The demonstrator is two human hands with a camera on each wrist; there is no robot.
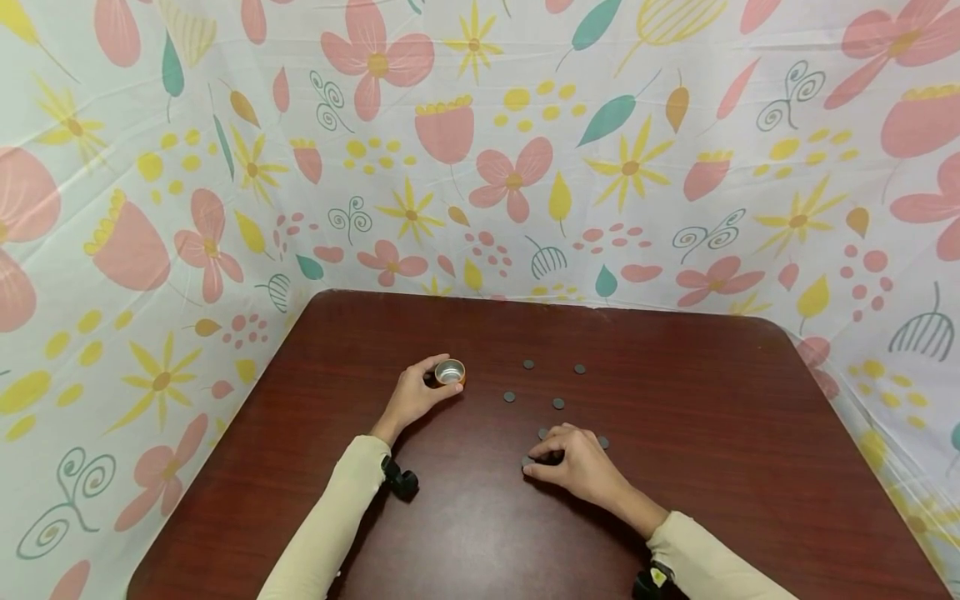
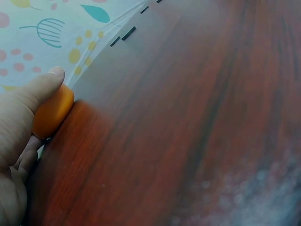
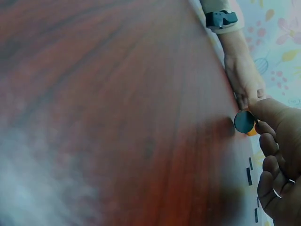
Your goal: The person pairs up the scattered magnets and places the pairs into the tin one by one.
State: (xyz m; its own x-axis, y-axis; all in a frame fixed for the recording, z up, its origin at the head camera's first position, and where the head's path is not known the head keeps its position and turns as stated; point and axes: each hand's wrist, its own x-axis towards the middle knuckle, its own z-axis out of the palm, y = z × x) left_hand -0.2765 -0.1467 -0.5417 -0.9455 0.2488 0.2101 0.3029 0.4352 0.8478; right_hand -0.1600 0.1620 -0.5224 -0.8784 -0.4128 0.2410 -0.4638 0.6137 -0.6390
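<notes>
My left hand [image 1: 411, 397] grips a small orange cup [image 1: 450, 374] with a shiny metal inside, thumb and fingers around its sides, its opening facing up. In the left wrist view the cup's orange wall [image 2: 55, 112] shows beside the thumb, close against the tabletop. Nearer the front and to the right, my right hand [image 1: 579, 467] pinches a flat, dark round disc [image 3: 244, 122] between thumb and finger, tilted up on edge in the right wrist view. Other dark discs, such as one just behind that hand [image 1: 543, 433] and another to its right [image 1: 603, 442], lie flat.
Farther back on the dark wooden table [image 1: 360, 333] lie several more discs, including a far-right one [image 1: 580, 368] and a left one [image 1: 509, 397]. Flower-printed cloth [image 1: 480, 167] hangs behind the table and along its sides.
</notes>
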